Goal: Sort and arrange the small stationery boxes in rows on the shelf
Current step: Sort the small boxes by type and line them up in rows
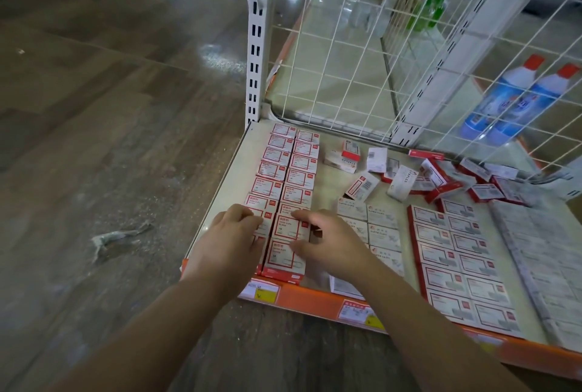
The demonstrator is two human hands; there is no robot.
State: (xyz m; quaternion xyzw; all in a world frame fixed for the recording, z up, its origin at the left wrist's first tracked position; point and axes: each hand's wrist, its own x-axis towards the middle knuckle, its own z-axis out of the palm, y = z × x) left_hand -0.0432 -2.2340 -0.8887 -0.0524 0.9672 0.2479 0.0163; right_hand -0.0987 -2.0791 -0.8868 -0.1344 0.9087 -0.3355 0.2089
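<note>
We work at the low shelf (220, 171), where two red-and-white box rows (285, 171) fill the left end. We judge we're squaring their near end: our left hand (233, 234) rests curled-fingered on the left row, our right hand (327, 240) pinches the nearest boxes of the right row. Next, the loose staple boxes (441, 177) behind need gathering into rows.
</note>
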